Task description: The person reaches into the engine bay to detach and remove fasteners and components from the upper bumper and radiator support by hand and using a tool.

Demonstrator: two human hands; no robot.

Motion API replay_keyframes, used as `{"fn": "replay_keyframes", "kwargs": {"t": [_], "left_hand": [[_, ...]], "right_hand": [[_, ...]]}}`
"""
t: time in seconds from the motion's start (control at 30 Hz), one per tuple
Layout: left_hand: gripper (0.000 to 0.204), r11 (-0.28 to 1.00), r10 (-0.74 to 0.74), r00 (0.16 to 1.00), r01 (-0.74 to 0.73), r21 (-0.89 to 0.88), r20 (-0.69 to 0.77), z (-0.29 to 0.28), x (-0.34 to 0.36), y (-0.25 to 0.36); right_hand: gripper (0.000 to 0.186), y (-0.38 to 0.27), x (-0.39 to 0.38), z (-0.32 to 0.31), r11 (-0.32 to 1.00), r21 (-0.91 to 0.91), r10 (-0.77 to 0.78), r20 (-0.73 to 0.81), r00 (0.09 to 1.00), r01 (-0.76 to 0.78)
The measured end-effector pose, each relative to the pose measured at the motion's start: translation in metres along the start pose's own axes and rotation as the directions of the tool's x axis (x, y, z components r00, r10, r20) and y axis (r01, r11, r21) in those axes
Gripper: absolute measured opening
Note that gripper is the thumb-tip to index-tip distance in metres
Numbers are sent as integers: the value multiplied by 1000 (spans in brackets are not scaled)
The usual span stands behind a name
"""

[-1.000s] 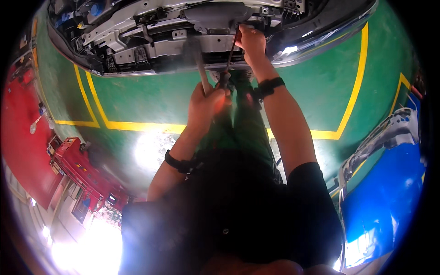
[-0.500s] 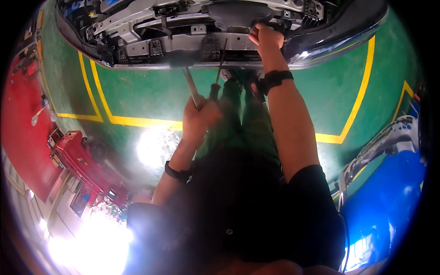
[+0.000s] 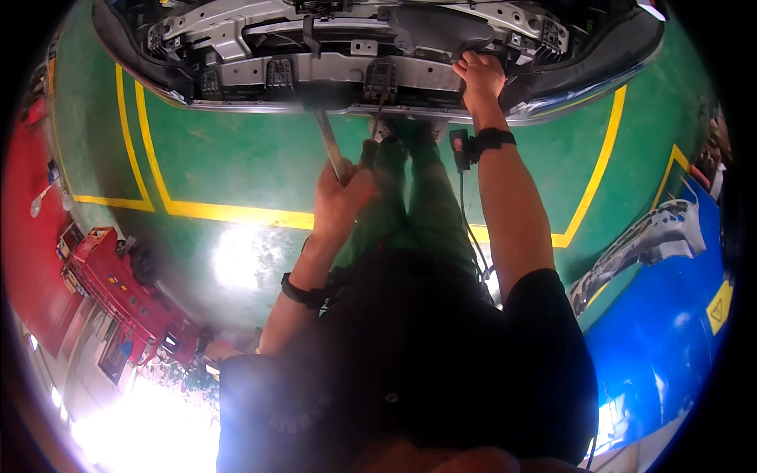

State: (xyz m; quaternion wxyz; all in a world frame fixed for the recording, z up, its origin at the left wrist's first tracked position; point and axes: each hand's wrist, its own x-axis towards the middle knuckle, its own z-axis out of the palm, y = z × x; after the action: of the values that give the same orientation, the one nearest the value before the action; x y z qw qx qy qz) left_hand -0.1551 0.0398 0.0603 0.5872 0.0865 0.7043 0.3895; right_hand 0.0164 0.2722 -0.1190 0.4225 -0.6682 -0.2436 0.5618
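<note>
My left hand (image 3: 341, 197) is closed around two tools at once. One is a mallet with a pale handle (image 3: 331, 146) and a blurred dark head (image 3: 322, 96) pointing at the car. The other is a screwdriver (image 3: 368, 154), dark-handled, its thin shaft reaching up to the car's front edge. Higher and to the right, my right hand (image 3: 482, 79) has its fingers curled at the lower right edge of a black plastic cover (image 3: 441, 31). What lies inside those fingers is hidden. Both hands work at the opened front of a car (image 3: 331, 71) with its metal crossmember exposed.
Green floor with yellow lines (image 3: 236, 213) lies below the car. A red wheeled jack-like machine (image 3: 130, 296) stands at left. At right are a blue panel (image 3: 662, 355) and a grey bumper-like part (image 3: 646, 244). A black cable (image 3: 465, 197) hangs by my right wrist.
The view has shifted slightly, so the car's front appears further right. My right hand stays by the cover, its fingers turned more downward. My left hand keeps the mallet and screwdriver.
</note>
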Motion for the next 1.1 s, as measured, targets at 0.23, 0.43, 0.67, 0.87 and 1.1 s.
{"fn": "replay_keyframes", "kwargs": {"t": [0.23,0.43,0.67,0.87,1.1], "left_hand": [[13,998,37,999,-35,-53,34,-8,7,3],[15,999,15,999,-18,48,48,-9,21,1],[16,997,63,998,-64,43,30,7,38,-2],[18,998,26,1000,-26,54,-11,16,45,-4],[18,995,63,998,-63,78,2,18,38,-6]], "right_hand": [[19,-15,-9,1,961,-275,33,-18,999,-37],[8,-8,-49,-26,934,259,199,201,959,-248],[12,13,-60,-23,851,222,328,485,811,-476],[23,17,-88,29,830,-18,466,574,674,-558],[23,7,-100,40,881,-161,438,632,639,-444]]}}
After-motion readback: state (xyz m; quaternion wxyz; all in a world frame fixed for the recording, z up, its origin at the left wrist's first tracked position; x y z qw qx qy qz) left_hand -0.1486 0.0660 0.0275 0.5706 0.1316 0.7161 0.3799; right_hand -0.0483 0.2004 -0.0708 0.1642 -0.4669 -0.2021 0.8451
